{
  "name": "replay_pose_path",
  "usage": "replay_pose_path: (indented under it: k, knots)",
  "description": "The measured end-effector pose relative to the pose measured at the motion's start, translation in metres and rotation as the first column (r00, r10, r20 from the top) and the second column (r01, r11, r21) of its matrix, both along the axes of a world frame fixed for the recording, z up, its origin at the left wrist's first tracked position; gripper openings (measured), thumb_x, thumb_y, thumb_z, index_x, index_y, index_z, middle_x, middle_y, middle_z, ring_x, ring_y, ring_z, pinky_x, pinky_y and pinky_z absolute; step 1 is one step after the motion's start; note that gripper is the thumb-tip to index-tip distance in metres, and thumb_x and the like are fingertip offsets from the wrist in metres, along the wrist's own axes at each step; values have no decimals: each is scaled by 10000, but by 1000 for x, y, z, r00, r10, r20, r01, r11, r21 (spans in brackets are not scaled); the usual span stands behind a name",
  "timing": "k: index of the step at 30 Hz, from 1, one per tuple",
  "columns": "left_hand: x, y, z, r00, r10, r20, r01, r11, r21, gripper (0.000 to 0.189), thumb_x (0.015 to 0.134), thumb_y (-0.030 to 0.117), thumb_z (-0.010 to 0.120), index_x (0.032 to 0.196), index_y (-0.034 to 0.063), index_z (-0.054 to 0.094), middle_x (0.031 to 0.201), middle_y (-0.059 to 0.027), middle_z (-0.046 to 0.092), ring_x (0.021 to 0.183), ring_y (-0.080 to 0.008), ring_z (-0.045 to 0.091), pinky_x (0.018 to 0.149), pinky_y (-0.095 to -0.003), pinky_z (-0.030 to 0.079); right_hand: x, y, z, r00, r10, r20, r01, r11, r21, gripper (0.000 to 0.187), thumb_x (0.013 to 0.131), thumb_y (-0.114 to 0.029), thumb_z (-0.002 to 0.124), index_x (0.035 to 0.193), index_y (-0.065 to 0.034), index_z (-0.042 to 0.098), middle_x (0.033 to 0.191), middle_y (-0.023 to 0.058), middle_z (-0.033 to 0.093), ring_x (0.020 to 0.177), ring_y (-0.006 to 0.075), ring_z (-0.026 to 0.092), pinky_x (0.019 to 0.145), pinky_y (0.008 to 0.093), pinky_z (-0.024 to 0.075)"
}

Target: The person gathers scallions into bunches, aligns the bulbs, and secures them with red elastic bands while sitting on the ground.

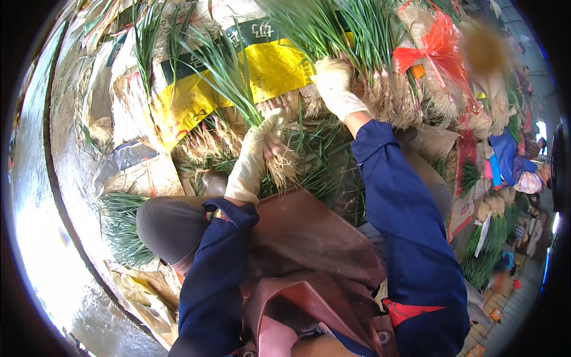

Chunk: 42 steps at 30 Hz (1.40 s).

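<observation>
My left hand (263, 147), in a pale rubber glove, is closed around a small bunch of green onions (243, 100), with the leaves pointing up and left and the stringy roots hanging below. My right hand (337, 82), gloved the same way and slightly blurred, is at the lower stems of a larger pile of green onions (366, 35); whether its fingers hold any stems cannot be told. The pile lies over woven sacks, with its reddish bulbs and roots towards me. A yellow and dark green printed sack (276, 67) lies between and beyond the hands.
Loose green leaves (330, 151) litter the ground before my brown apron (308, 236). Red plastic ties (435, 49) sit at the upper right. Another onion pile (122, 227) lies by my left knee. Wet floor (67, 178) runs along the left. People and more bundles (486, 241) are far right.
</observation>
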<state>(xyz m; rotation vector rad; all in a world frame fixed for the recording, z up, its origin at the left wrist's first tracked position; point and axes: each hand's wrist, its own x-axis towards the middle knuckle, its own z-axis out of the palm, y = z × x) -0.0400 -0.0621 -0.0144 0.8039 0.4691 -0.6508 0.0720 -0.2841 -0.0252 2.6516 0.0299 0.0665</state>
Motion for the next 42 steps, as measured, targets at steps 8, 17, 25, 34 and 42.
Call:
replay_pose_path:
  k: [8,17,25,34,42]
  knots:
    - [-5,1,7,998,54,20,-52,994,-100,280,860,213,609,1090,55,594,907,-79,658,502,-90,528,365,-223,426,-59,65,78,893,26,-450,333,635,697,271,844,-345,558,865,-92,653,690,61,620,667,174,604,622,339,477]
    - [-6,1,10,1000,-11,3,11,1000,17,237,883,283,571,804,61,601,597,10,554,390,-85,461,318,-216,344,-78,96,37,808,208,-551,539,-637,551,204,862,-205,602,959,-26,585,725,30,612,453,109,507,406,225,416]
    - [-4,21,39,979,-150,137,168,977,-131,327,897,250,550,1152,50,518,742,-24,586,500,-97,538,351,-202,409,-109,38,-105,776,478,-412,-177,791,586,423,870,-429,520,988,-33,608,787,88,614,633,193,591,610,273,487]
    - [2,2,-24,997,48,56,-39,987,-157,370,825,288,655,1129,102,553,710,3,554,581,-108,543,305,-212,359,7,11,-12,961,-132,-241,264,694,670,212,850,-262,592,869,-50,596,653,51,596,602,158,584,573,323,477]
    - [-1,2,-10,996,90,-8,-90,996,-3,153,851,146,617,836,-5,603,676,-90,618,560,-142,576,471,-223,454,-69,72,15,836,341,-431,487,-99,868,348,808,-322,651,978,-17,642,857,81,659,787,155,614,706,294,468]
